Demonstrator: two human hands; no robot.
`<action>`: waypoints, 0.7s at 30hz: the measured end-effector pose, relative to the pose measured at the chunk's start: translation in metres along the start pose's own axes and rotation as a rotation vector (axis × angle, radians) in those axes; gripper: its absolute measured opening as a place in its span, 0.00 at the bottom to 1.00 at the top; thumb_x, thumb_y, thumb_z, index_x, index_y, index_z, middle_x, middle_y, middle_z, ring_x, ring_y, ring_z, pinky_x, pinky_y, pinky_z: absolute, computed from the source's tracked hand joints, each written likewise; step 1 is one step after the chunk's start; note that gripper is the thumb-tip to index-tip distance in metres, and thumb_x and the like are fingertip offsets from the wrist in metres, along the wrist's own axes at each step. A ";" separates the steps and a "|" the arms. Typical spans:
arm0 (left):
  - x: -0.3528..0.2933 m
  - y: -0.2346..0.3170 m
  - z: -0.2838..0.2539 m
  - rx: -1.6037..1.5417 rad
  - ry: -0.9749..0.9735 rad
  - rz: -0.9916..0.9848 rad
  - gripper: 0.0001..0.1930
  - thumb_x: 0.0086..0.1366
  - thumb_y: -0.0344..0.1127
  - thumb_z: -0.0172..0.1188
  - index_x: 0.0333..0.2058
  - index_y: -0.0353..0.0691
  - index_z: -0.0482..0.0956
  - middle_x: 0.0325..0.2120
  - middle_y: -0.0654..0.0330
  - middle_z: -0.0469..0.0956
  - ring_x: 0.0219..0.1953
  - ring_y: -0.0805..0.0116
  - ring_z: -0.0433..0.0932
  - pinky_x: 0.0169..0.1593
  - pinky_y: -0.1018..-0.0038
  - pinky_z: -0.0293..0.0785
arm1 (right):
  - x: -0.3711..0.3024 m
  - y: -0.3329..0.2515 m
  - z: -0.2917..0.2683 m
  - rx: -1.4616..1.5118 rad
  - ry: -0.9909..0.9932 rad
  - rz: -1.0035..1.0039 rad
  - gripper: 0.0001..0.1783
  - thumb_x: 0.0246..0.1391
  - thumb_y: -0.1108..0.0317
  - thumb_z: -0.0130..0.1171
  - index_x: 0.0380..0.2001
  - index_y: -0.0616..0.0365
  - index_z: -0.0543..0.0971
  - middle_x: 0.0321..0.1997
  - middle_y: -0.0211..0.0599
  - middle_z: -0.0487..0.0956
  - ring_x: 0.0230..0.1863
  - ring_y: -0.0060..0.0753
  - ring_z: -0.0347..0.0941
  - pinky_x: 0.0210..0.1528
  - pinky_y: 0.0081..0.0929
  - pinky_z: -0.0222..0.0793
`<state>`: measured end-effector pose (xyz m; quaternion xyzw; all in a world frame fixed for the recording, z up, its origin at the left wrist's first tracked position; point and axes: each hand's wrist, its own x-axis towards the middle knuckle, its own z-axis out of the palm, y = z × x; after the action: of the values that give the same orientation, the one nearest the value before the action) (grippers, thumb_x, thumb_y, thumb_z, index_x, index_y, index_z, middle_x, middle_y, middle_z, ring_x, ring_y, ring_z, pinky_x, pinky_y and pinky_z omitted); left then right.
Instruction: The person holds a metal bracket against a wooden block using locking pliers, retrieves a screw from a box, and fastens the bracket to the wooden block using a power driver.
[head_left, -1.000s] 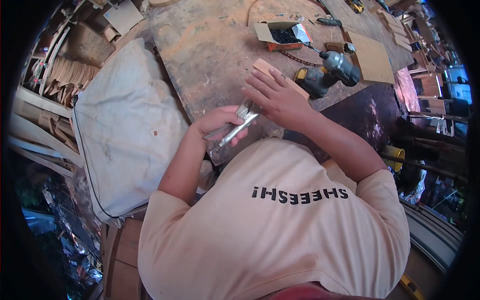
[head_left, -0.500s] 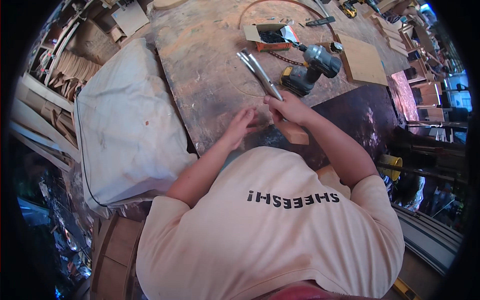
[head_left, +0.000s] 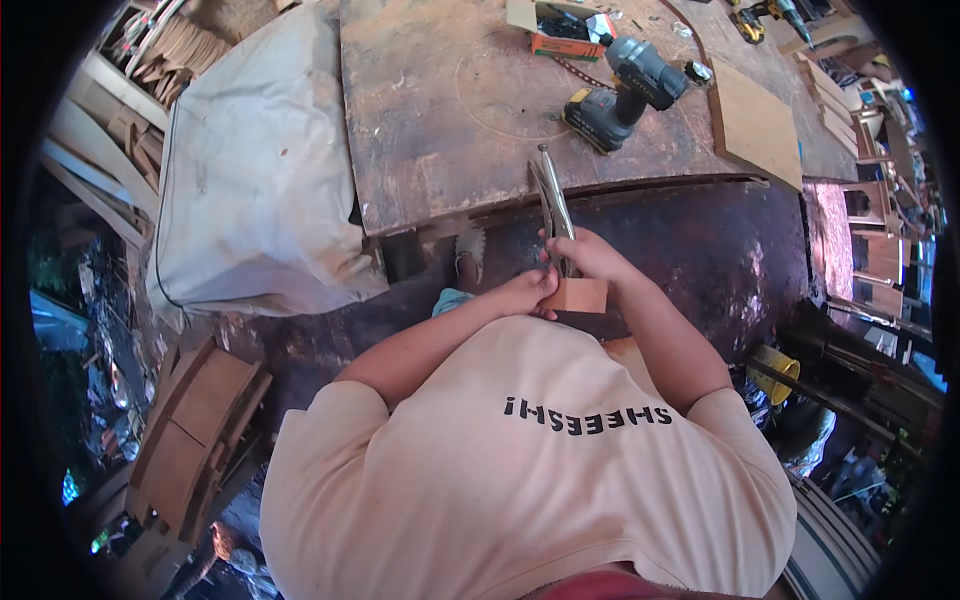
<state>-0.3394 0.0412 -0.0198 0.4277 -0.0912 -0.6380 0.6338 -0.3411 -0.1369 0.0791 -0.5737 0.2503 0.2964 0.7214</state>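
Observation:
In front of my shirt, my right hand (head_left: 588, 253) is closed around silver locking pliers (head_left: 556, 200), whose handles point up and away from me. At the lower end of the pliers is a short, light-brown wood block (head_left: 582, 296). The jaws are hidden by my hands, so I cannot tell how they sit on the block. My left hand (head_left: 530, 290) is closed at the block's left end, its fingers bent against it. Both hands are just off the near edge of the worktable (head_left: 430, 140).
On the worktable stand a grey cordless drill (head_left: 640, 80) and an open orange box (head_left: 565, 45) of small dark pieces. A flat wooden board (head_left: 752, 120) lies to the right. A bulky, pale-cloth-covered thing (head_left: 255, 180) borders the left. Curved woodwork (head_left: 195, 435) stands lower left, a yellow bucket (head_left: 773, 370) right.
My right hand has drawn the pliers and block back off the table edge, turning the handles more upright. My left hand, open and apart before, has come to the block. The view has shifted.

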 end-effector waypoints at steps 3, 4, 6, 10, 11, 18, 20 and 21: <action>0.008 -0.029 0.003 0.006 -0.067 0.009 0.44 0.57 0.71 0.52 0.61 0.42 0.60 0.49 0.63 0.71 0.45 0.70 0.74 0.45 0.71 0.77 | 0.000 0.026 -0.004 -0.057 0.057 -0.016 0.22 0.56 0.66 0.52 0.52 0.67 0.71 0.31 0.35 0.78 0.30 0.27 0.75 0.35 0.25 0.71; 0.006 -0.030 0.012 -0.008 -0.023 0.054 0.44 0.55 0.73 0.52 0.57 0.40 0.64 0.47 0.63 0.72 0.47 0.71 0.73 0.47 0.70 0.75 | 0.000 0.030 -0.006 -0.168 0.073 -0.053 0.22 0.57 0.66 0.52 0.53 0.67 0.70 0.30 0.35 0.78 0.29 0.27 0.75 0.34 0.26 0.72; 0.015 -0.045 0.017 -0.030 0.010 0.093 0.44 0.54 0.74 0.52 0.53 0.39 0.68 0.46 0.62 0.72 0.49 0.71 0.72 0.49 0.70 0.73 | -0.007 0.039 -0.008 -0.277 0.098 -0.079 0.22 0.57 0.66 0.51 0.53 0.66 0.69 0.29 0.36 0.78 0.28 0.27 0.75 0.33 0.27 0.72; 0.025 -0.029 0.024 0.266 -0.041 0.325 0.42 0.52 0.73 0.58 0.50 0.38 0.69 0.46 0.60 0.73 0.48 0.70 0.72 0.51 0.71 0.71 | -0.067 -0.002 0.027 -0.367 0.231 -0.185 0.22 0.57 0.67 0.49 0.54 0.65 0.68 0.30 0.36 0.77 0.26 0.25 0.74 0.31 0.28 0.71; 0.017 -0.006 0.039 0.352 0.039 0.363 0.43 0.48 0.74 0.62 0.45 0.37 0.72 0.44 0.59 0.74 0.45 0.70 0.72 0.49 0.71 0.70 | -0.079 -0.007 0.037 -0.342 0.261 -0.231 0.22 0.58 0.69 0.48 0.55 0.63 0.67 0.34 0.35 0.76 0.26 0.23 0.73 0.31 0.27 0.71; 0.025 -0.057 0.043 -0.419 -0.091 0.137 0.52 0.49 0.72 0.59 0.64 0.44 0.53 0.60 0.58 0.61 0.62 0.64 0.63 0.63 0.63 0.62 | -0.016 0.041 0.015 -0.424 0.258 0.096 0.15 0.59 0.65 0.50 0.39 0.67 0.75 0.25 0.38 0.76 0.25 0.30 0.74 0.31 0.32 0.70; 0.016 -0.057 0.049 -0.432 -0.065 0.132 0.52 0.49 0.72 0.60 0.64 0.45 0.53 0.61 0.59 0.61 0.63 0.63 0.63 0.64 0.63 0.62 | -0.022 0.054 0.024 -0.426 0.303 -0.025 0.16 0.59 0.62 0.50 0.37 0.67 0.75 0.24 0.44 0.77 0.28 0.38 0.76 0.34 0.35 0.70; 0.025 -0.048 0.042 -0.399 -0.086 0.104 0.49 0.51 0.70 0.61 0.63 0.44 0.58 0.57 0.60 0.65 0.60 0.65 0.65 0.61 0.66 0.65 | -0.016 0.056 0.015 -0.575 0.357 -0.167 0.15 0.59 0.63 0.51 0.40 0.65 0.75 0.26 0.45 0.78 0.31 0.39 0.77 0.38 0.34 0.71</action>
<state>-0.3985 0.0099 -0.0363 0.2608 -0.0116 -0.6276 0.7335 -0.3916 -0.1156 0.0552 -0.8149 0.2307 0.1898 0.4967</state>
